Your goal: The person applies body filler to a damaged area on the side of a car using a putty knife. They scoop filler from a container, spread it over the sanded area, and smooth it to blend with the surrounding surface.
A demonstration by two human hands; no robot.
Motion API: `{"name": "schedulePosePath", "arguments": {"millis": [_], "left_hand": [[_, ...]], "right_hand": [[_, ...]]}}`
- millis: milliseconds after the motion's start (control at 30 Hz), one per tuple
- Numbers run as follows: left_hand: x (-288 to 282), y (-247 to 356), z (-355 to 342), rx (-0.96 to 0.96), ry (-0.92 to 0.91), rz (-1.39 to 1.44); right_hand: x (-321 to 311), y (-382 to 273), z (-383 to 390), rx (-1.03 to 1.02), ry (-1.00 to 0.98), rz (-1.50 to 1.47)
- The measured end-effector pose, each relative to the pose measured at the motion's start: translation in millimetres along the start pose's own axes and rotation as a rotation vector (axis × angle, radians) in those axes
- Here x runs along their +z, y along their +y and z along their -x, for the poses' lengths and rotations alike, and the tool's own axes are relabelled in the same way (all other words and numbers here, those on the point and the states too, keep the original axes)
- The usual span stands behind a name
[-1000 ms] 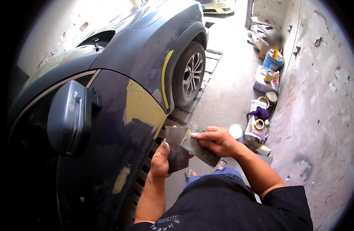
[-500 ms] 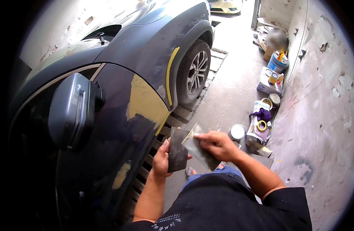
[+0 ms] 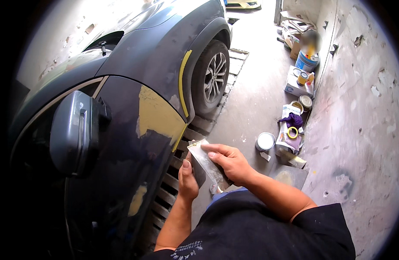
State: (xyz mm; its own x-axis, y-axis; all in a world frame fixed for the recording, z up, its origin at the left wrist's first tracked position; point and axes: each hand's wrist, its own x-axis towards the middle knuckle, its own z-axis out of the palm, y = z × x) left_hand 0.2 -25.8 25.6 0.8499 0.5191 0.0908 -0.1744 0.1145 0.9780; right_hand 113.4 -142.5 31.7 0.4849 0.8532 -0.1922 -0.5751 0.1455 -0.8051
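My left hand (image 3: 188,184) is closed around a dark flat putty spreader (image 3: 199,174), held upright at waist height and partly covered. In my right hand (image 3: 233,162) is a second, greyish metal putty spreader (image 3: 208,166), tilted across the first; the two seem to touch near their upper ends. A little yellow putty (image 3: 194,145) clings to its top edge, and my right fingers press along its face. To the left stands a dark car door (image 3: 121,160) with a large yellow putty patch (image 3: 158,112) and a smaller putty patch (image 3: 137,200) lower down.
The wing mirror (image 3: 73,132) juts out at left; yellow tape (image 3: 182,84) edges the wheel arch beside the front wheel (image 3: 211,78). A floor grating (image 3: 168,188) runs below. Along the right wall (image 3: 355,108) are an open can (image 3: 265,141), purple cloth (image 3: 290,120), tape roll (image 3: 292,132) and box (image 3: 297,89).
The right spreader has moved left over the left one, covering much of it. Both spreaders are now together, where a moment ago they were side by side. The view has shifted slightly.
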Motion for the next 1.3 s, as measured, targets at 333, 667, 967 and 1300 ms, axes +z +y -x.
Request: {"name": "schedulePosePath", "arguments": {"millis": [333,667,967,1300], "left_hand": [[-25.6,-20.3,4.8,0.133,-0.099,-0.267],[-16.3,7.1,-5.8,0.044,-0.102,-0.089],[-40.0,2.4,-19.0,0.255,-0.269,-0.550],[-37.2,34.8,-21.5,-0.510,-0.234,0.230]], "right_hand": [[11.7,11.7,13.7,-0.054,0.017,-0.019],[3.7,20.6,9.5,-0.091,0.061,0.092],[-11.3,28.2,-4.5,-0.187,0.092,0.125],[-23.9,9.7,-8.3,-0.334,0.110,0.434]]}}
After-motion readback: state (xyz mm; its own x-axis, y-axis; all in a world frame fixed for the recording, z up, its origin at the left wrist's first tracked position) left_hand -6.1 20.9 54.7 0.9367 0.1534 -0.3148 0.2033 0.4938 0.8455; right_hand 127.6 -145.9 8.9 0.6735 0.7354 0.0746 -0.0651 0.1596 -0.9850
